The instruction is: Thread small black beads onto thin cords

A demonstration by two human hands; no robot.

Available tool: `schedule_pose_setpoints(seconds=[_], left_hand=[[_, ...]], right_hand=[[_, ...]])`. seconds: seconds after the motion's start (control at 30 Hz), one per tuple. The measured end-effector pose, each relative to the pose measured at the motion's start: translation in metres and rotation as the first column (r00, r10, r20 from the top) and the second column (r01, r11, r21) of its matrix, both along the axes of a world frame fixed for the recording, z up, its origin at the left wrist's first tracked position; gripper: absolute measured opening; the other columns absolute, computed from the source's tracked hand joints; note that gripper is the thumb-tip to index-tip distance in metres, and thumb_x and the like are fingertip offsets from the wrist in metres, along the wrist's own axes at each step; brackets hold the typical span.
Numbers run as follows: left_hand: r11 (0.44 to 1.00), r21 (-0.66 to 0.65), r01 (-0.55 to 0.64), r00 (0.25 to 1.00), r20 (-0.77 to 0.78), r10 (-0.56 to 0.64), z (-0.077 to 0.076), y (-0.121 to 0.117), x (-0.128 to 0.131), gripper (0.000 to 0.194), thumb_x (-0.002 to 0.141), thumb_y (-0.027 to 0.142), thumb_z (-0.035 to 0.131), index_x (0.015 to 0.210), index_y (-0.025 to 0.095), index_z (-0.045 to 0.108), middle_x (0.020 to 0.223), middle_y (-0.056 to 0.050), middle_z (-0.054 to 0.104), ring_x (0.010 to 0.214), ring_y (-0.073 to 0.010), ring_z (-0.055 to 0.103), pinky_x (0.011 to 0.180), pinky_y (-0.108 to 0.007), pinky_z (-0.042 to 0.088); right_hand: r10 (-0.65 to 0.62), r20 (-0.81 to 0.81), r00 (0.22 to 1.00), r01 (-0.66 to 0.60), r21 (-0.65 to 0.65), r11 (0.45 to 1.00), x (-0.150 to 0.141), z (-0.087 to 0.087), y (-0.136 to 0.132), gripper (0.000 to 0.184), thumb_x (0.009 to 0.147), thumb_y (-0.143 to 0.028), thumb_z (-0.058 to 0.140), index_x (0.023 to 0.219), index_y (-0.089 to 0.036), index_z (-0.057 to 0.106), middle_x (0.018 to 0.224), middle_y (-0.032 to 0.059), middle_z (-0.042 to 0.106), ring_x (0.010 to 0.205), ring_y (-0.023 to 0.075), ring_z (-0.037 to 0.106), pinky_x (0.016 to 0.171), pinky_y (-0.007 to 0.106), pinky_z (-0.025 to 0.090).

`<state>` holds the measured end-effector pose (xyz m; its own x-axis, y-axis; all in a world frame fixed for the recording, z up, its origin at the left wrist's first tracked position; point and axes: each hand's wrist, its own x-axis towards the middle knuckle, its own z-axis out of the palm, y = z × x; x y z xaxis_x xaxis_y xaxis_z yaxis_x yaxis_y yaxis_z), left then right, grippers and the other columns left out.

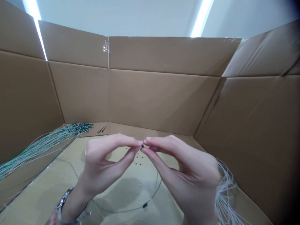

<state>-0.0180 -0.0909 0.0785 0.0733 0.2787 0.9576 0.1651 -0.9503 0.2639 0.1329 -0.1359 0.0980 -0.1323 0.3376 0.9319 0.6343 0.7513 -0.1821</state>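
While inside a cardboard box (159,100), wire bundles (44,150)

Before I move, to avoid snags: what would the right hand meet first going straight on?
The small black bead at the fingertips of the right hand, then the left hand, though depth is unclear.

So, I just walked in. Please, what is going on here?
A person pinches a tiny dark piece between the fingertips of the left hand and the right hand, above a cardboard box. White wires hang beside the right hand. A bundle of green and white wires lies to the left, and more tiny dark pieces lie on the box floor.
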Motion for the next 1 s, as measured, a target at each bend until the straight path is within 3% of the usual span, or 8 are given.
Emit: schedule_pose_setpoints(seconds=[0.3, 0.4, 0.5, 0.67, 0.73, 0.9, 0.97, 1.0], left_hand=[[0.976, 0.168, -0.142, 0.977, -0.133, 0.165, -0.005, 0.008, 0.006, 0.022, 0.074, 0.001, 0.062, 0.087, 0.019, 0.063, 0.07, 0.002, 0.068, 0.061, -0.0101, 0.061, 0.056, -0.022, 0.049], [0.964, 0.189, -0.188, 0.973, -0.095, 0.208, -0.006, 0.015, 0.005, 0.021, 0.073, -0.001, 0.062, 0.082, 0.018, 0.063, 0.068, 0.002, 0.068, 0.061, -0.0103, 0.062, 0.057, -0.022, 0.049], [0.97, 0.168, -0.177, 0.98, -0.065, 0.19, -0.007, 0.023, 0.006, 0.02, 0.073, 0.0, 0.062, 0.08, 0.018, 0.064, 0.07, 0.001, 0.069, 0.065, -0.0105, 0.064, 0.06, -0.021, 0.05], [0.994, 0.074, -0.082, 0.987, -0.129, 0.091, -0.015, 0.034, 0.017, 0.014, 0.075, 0.004, 0.063, 0.081, 0.017, 0.065, 0.073, 0.0, 0.071, 0.065, -0.0087, 0.065, 0.063, -0.018, 0.052], [0.999, 0.025, -0.048, 0.993, -0.111, 0.05, -0.02, 0.039, 0.023, 0.011, 0.076, 0.007, 0.063, 0.08, 0.016, 0.066, 0.075, 0.0, 0.071, 0.066, -0.0089, 0.065, 0.063, -0.018, 0.053], [0.943, -0.324, 0.082, 0.977, -0.163, -0.141, -0.036, 0.069, 0.033, 0.015, 0.085, 0.024, 0.056, 0.095, 0.015, 0.062, 0.085, -0.005, 0.07, 0.076, -0.0125, 0.067, 0.071, -0.024, 0.054], [0.87, -0.492, -0.013, 0.855, -0.457, -0.245, -0.05, 0.086, 0.037, 0.021, 0.09, 0.028, 0.047, 0.099, 0.014, 0.06, 0.089, -0.007, 0.069, 0.08, -0.0141, 0.066, 0.073, -0.026, 0.052], [0.841, -0.531, -0.109, 0.725, -0.621, -0.299, -0.059, 0.094, 0.04, 0.022, 0.09, 0.027, 0.045, 0.097, 0.014, 0.061, 0.087, -0.006, 0.069, 0.079, -0.0145, 0.065, 0.072, -0.026, 0.051]], right_hand=[[-0.179, 0.1, 0.979, 0.197, -0.215, 0.957, 0.001, 0.003, 0.003, 0.026, 0.074, -0.004, 0.059, 0.095, -0.02, 0.057, 0.08, -0.0033, 0.064, 0.072, 0.0101, 0.057, 0.063, 0.023, 0.047], [-0.195, 0.329, 0.924, 0.345, -0.498, 0.796, 0.018, -0.003, 0.001, 0.025, 0.07, -0.002, 0.056, 0.086, -0.021, 0.058, 0.072, -0.0038, 0.062, 0.063, 0.0121, 0.056, 0.054, 0.025, 0.043], [-0.034, 0.528, 0.849, 0.443, -0.673, 0.593, 0.033, -0.01, 0.004, 0.023, 0.067, -0.002, 0.057, 0.079, -0.02, 0.061, 0.067, -0.0015, 0.063, 0.061, 0.0156, 0.059, 0.052, 0.027, 0.041], [0.054, 0.146, 0.988, 0.065, -0.706, 0.705, 0.031, -0.01, 0.023, 0.045, 0.082, -0.035, 0.061, 0.123, -0.023, 0.047, 0.106, 0.0065, 0.064, 0.099, 0.0204, 0.059, 0.079, 0.035, 0.047], [0.076, 0.007, 0.997, -0.049, -0.702, 0.71, 0.026, -0.009, 0.03, 0.027, 0.092, -0.037, 0.044, 0.114, -0.021, 0.049, 0.089, 0.0029, 0.065, 0.081, 0.0142, 0.06, 0.068, 0.029, 0.046], [-0.139, -0.059, 0.989, 0.078, -0.583, 0.808, 0.025, -0.013, 0.04, 0.019, 0.093, -0.028, 0.04, 0.08, -0.018, 0.049, 0.07, -0.0019, 0.054, 0.06, 0.0088, 0.046, 0.055, 0.024, 0.033], [-0.167, -0.088, 0.982, 0.09, -0.559, 0.824, 0.028, -0.013, 0.041, 0.017, 0.092, -0.026, 0.042, 0.078, -0.018, 0.048, 0.068, -0.0028, 0.052, 0.059, 0.0079, 0.044, 0.054, 0.024, 0.032], [-0.171, -0.097, 0.981, 0.09, -0.551, 0.83, 0.029, -0.012, 0.04, 0.016, 0.091, -0.025, 0.043, 0.078, -0.018, 0.048, 0.067, -0.0036, 0.05, 0.057, 0.0074, 0.042, 0.054, 0.024, 0.031]])
